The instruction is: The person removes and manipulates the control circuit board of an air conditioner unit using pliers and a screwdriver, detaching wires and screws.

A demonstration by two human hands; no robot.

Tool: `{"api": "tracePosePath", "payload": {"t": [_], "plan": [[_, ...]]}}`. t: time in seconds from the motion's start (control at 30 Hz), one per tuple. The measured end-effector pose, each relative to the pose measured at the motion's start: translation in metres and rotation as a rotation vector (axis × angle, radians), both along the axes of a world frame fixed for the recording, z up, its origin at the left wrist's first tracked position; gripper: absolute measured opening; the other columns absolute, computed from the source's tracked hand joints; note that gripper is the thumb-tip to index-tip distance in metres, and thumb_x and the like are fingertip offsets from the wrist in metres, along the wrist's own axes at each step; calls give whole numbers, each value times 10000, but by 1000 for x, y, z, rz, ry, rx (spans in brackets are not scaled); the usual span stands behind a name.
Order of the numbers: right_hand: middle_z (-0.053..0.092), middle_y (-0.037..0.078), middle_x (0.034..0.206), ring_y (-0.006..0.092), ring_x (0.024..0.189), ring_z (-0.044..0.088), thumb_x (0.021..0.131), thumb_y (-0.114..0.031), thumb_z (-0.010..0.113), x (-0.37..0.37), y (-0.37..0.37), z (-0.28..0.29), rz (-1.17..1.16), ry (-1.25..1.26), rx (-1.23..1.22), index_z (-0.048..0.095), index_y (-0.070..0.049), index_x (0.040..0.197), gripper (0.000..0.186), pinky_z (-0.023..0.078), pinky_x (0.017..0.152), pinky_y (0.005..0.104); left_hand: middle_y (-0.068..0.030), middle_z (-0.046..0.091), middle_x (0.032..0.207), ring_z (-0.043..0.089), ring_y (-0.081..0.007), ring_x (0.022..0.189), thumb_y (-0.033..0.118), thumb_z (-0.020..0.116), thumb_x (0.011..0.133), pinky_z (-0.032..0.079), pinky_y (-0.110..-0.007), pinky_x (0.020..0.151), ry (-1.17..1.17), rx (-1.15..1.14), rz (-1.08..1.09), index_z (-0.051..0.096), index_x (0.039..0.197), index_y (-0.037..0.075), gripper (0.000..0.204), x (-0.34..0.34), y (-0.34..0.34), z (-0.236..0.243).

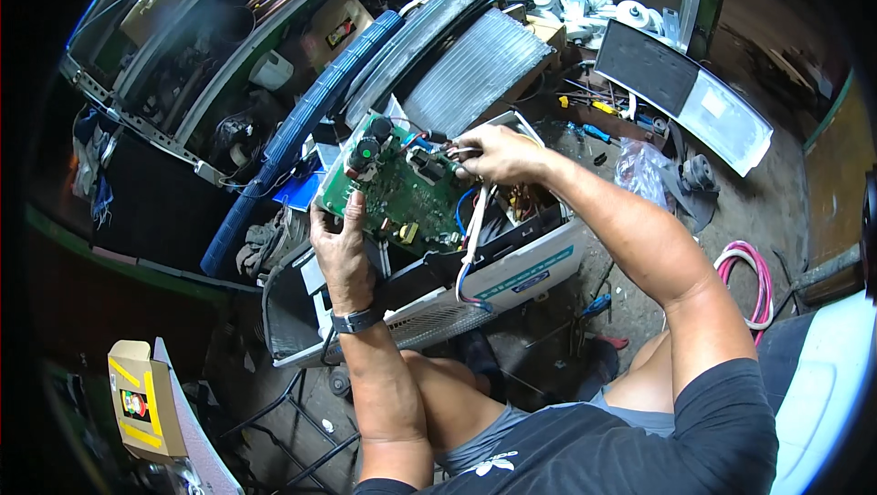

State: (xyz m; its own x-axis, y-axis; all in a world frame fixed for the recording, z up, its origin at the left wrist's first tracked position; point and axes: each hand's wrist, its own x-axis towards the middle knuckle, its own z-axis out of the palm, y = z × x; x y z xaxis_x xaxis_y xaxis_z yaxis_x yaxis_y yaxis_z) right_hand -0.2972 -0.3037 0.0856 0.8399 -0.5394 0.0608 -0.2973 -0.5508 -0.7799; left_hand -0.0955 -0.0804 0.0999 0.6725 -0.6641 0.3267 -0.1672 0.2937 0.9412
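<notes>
A green circuit board [379,198] with black capacitors and other parts is held tilted above a white appliance housing [539,262]. My left hand [343,248] grips its left edge, thumb on the face and fingers behind. At the board's right edge, my right hand [504,153] pinches wires by the connectors; the fingertips partly hide them. A white cable [476,221] and a blue wire loop down from there over the housing's side. More wiring and coppery parts show inside the housing, below my right hand.
Beyond the housing lean a finned metal coil [480,66] and a long blue grille [292,148]. Screwdrivers and other tools [598,98], a plastic bag [641,169] and a pink-and-white cable coil [749,280] lie to the right. A cardboard box [146,399] stands at lower left.
</notes>
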Motion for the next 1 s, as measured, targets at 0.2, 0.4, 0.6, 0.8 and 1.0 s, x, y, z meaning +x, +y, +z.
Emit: {"api": "tracePosePath", "payload": {"t": [0.2, 0.4, 0.6, 0.8, 1.0], "plan": [[789, 193, 1039, 328, 994, 765, 914, -180, 771, 15, 10, -7, -117, -14, -111, 761, -45, 1157, 278, 559, 874, 427, -68, 714, 1206, 668, -154, 1033, 223, 814, 1017, 549, -308, 919, 17, -32, 8, 637, 1353, 16, 432, 2, 3, -1], [763, 59, 1015, 143, 976, 649, 972, -269, 808, 1, -25, 5, 245, -9, 150, 745, 15, 1168, 351, 522, 918, 365, -83, 723, 1178, 684, -155, 1004, 244, 815, 1015, 608, -312, 821, -54, 16, 57, 643, 1330, 5, 431, 2, 3, -3], [761, 81, 1142, 166, 1090, 675, 1025, -234, 750, -4, -15, -6, 131, -174, 67, 709, 9, 1220, 315, 527, 982, 379, -87, 731, 1218, 714, -155, 1026, 223, 869, 968, 612, -295, 840, -248, -104, 169, 645, 1354, 7, 495, -15, 2, 0], [738, 259, 1168, 460, 1160, 689, 953, -132, 711, 9, 0, 0, -108, -31, -401, 687, -4, 1168, 252, 550, 1002, 512, -115, 730, 1263, 715, -195, 1114, 165, 922, 900, 571, -341, 994, -361, -296, 184, 667, 1384, 9, 568, -36, -10, 18], [744, 166, 1135, 300, 1085, 734, 912, -206, 831, -3, 1, 12, -246, 44, -49, 696, -18, 1189, 362, 585, 892, 451, -153, 742, 1270, 719, -297, 1157, 57, 950, 779, 573, -402, 1017, -873, -316, 307, 718, 1326, 54, 594, -75, -22, 41]]}}
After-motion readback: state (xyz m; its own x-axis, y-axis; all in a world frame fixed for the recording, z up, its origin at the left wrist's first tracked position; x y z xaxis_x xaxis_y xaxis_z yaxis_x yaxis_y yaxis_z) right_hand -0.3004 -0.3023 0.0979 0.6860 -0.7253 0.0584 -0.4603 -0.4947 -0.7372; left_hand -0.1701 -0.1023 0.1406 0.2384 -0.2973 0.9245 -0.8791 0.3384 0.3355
